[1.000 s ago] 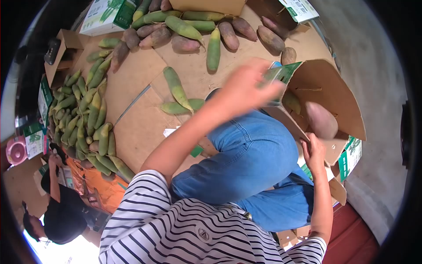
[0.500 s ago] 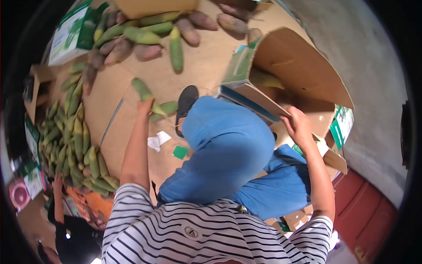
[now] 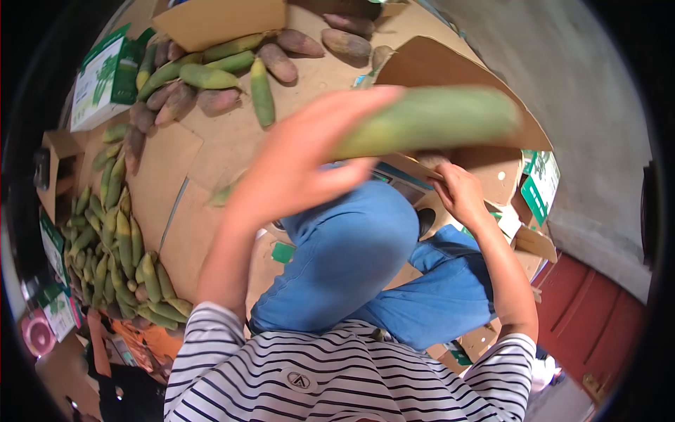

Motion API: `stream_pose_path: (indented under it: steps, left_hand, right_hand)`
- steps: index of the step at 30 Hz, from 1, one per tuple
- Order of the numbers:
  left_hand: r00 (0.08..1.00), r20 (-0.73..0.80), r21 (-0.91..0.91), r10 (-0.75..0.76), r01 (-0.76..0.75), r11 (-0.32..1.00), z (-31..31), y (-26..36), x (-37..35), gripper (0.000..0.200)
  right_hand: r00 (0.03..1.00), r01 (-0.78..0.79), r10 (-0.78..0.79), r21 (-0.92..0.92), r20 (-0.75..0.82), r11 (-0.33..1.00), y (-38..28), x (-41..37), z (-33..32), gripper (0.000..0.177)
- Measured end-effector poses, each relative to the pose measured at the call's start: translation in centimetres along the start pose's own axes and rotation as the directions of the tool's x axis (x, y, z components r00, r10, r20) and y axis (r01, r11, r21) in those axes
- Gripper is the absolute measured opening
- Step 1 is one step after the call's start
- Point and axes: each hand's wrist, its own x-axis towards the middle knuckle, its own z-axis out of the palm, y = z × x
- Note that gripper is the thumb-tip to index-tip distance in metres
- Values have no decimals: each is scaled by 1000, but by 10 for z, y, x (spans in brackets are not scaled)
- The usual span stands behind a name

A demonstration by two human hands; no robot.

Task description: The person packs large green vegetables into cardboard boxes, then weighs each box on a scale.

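My left hand (image 3: 299, 158) is raised and blurred by motion, its fingers wrapped round one end of a long green radish (image 3: 450, 119). The radish points right, in front of the open cardboard box (image 3: 429, 60), and hides part of the box's mouth. My right hand (image 3: 460, 193) pinches the near edge of that box, thumb and fingers closed on the cardboard. Inside, what the box contains is mostly covered by the radish and my left hand. Another green radish (image 3: 221, 197) lies on the cardboard sheet, largely behind my left forearm.
Many green radishes (image 3: 112, 246) are heaped at the left. More green ones and purplish roots (image 3: 176, 102) lie at the far side, near a green-white carton (image 3: 105, 81) and a brown box (image 3: 221, 24). Another person's arm (image 3: 98, 341) shows at lower left.
My left hand has lifted a green radish off the cardboard sheet and swung it up and right toward the open box. My right hand stays on the box edge.
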Motion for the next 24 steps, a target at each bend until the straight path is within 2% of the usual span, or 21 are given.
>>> stream_pose_path:
  steps: [1,3,5,7,9,10,11,12,13,14,15,16,18,21,24]
  left_hand:
    - [997,12,52,79,-80,995,19,6,22,58]
    - [970,151,117,190,-209,971,60,6,60,52]
    - [904,422,196,70,-167,966,88,9,87,52]
    - [943,316,157,105,-161,974,91,-3,80,52]
    - [967,209,65,143,-160,985,74,-10,68,52]
    - [979,28,-32,203,-202,979,66,-26,51,52]
    - [994,-7,14,112,-112,994,45,-34,32,50]
    - [996,-53,23,-68,69,997,26,-47,8,45]
    - [967,-76,91,-244,250,964,12,-78,-21,45]
    - [933,-138,231,-332,356,906,2,-119,-57,44]
    - [861,-158,330,-484,508,796,-13,-144,-92,45]
    - [744,-189,523,-641,629,575,-21,-180,-130,51]
    - [551,-232,674,-802,685,275,-33,-209,-180,59]
    - [561,-294,699,-774,679,227,-31,-263,-250,66]
    - [520,-353,707,-778,692,141,-26,-291,-274,63]
  right_hand:
    - [999,-44,44,20,-2,999,-2,0,0,18]
    - [999,-41,40,-73,-14,997,4,-4,7,19]
    - [984,-122,131,-78,117,989,22,-13,15,20]
    - [987,-123,132,-98,87,988,14,-10,10,19]
    - [993,74,-77,-33,-90,997,9,-5,9,14]
    - [999,11,-13,-26,-42,1000,3,-3,4,14]
    - [999,-51,51,-21,7,998,-4,0,0,14]
    - [1000,-16,16,30,1,999,-7,1,0,15]
    - [1000,-18,18,15,-6,1000,-5,1,1,16]
    - [1000,-18,18,-1,-12,1000,-2,0,2,16]
    - [1000,-17,16,-17,-15,1000,0,-1,3,16]
    - [1000,-19,19,0,14,1000,0,-1,3,16]
    - [999,-37,36,49,12,998,-2,2,2,15]
    - [995,-92,90,41,49,995,-2,2,-1,15]
    - [994,-109,109,20,30,994,1,2,1,16]
